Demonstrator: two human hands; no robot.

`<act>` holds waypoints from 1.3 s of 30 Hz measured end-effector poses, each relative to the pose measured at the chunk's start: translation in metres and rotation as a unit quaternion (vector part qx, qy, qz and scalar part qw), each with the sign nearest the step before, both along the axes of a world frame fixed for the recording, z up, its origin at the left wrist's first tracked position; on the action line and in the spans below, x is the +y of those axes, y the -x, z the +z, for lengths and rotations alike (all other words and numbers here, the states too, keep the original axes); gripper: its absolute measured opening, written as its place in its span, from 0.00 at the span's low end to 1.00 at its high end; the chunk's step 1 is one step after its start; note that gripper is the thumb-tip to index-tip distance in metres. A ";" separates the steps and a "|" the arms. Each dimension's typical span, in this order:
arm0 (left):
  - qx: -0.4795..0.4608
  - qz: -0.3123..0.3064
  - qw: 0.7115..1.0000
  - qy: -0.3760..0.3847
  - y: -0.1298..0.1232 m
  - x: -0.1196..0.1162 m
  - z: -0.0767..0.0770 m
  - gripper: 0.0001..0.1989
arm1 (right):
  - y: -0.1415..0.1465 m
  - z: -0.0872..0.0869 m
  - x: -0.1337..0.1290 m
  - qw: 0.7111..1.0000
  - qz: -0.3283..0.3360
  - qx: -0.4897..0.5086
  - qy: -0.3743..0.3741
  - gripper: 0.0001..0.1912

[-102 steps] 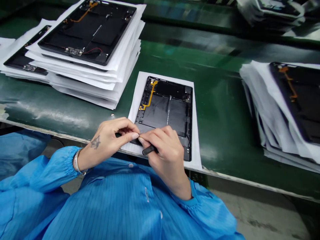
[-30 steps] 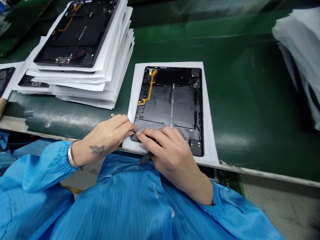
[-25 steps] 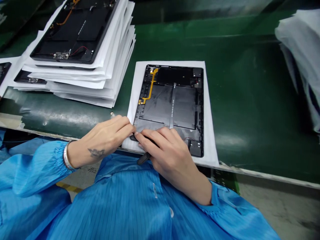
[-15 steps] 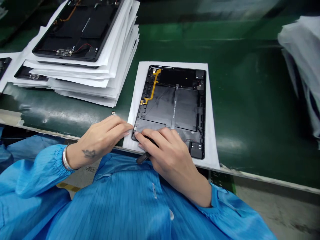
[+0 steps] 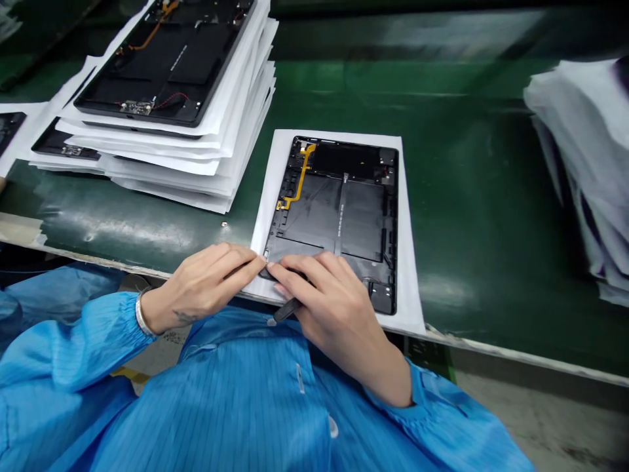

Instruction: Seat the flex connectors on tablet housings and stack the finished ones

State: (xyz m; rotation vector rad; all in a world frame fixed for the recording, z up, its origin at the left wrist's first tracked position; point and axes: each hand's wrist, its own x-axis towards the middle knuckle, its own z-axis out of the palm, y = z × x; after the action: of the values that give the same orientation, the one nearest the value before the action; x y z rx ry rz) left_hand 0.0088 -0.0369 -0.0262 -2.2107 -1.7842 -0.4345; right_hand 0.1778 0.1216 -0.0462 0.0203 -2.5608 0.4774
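Observation:
An open tablet housing (image 5: 317, 206), black inside with an orange flex cable (image 5: 297, 187), lies on a white foam sheet (image 5: 411, 282) at the bench's front edge. My left hand (image 5: 216, 278) reaches the housing's near left corner with fingertips pinched together; whatever is between them is too small to make out. Close beside it, my right hand (image 5: 334, 298) rests over the near side of the housing, its index fingertip at the same corner. A slim black tool (image 5: 287, 309) is gripped under its fingers, one end sticking out toward my body; its working end is hidden.
To the left stands a stack of white sheets (image 5: 246, 131) with another open tablet housing (image 5: 167, 65) on top. More layered white sheets (image 5: 565, 111) are at the right. A tiny bright piece (image 5: 225, 224) lies on the green bench (image 5: 472, 216).
My left hand has moved slightly right, its fingertips now at the housing's corner and nearly touching my right index finger. My right hand stays almost in place. The view has shifted a little.

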 end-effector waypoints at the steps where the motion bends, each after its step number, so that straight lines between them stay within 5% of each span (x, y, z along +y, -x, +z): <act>1: 0.017 -0.004 1.000 -0.001 -0.001 0.001 0.001 0.14 | -0.001 0.001 0.001 1.000 -0.003 0.011 0.029 0.10; 5: 0.082 -0.008 0.997 0.007 -0.003 0.001 0.003 0.13 | -0.008 0.008 0.007 0.992 -0.018 0.046 0.113 0.19; 9: -0.061 0.018 0.995 0.073 0.010 0.006 0.001 0.14 | -0.017 0.020 0.017 0.997 0.001 -0.010 0.071 0.37; 12: -0.143 0.010 0.985 0.091 0.026 0.014 -0.006 0.27 | -0.022 0.026 0.018 0.999 -0.028 -0.027 -0.036 0.25; 15: -0.175 -0.013 0.979 0.102 0.033 0.021 -0.014 0.33 | -0.024 0.029 0.015 0.998 -0.037 -0.018 -0.042 0.22; 20: -0.180 0.002 0.978 0.107 0.023 0.022 -0.018 0.25 | -0.020 0.030 0.012 0.999 -0.022 -0.018 0.025 0.22; 39: -0.232 0.021 0.968 0.092 0.010 0.018 -0.027 0.24 | -0.008 0.012 0.003 0.996 0.001 -0.070 -0.063 0.18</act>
State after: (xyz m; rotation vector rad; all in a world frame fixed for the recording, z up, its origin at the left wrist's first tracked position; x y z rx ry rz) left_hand -0.0009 -0.0194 -0.0528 -2.3293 -2.1745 -0.8683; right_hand 0.1853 0.1247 -0.0337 0.0358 -2.7252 0.3266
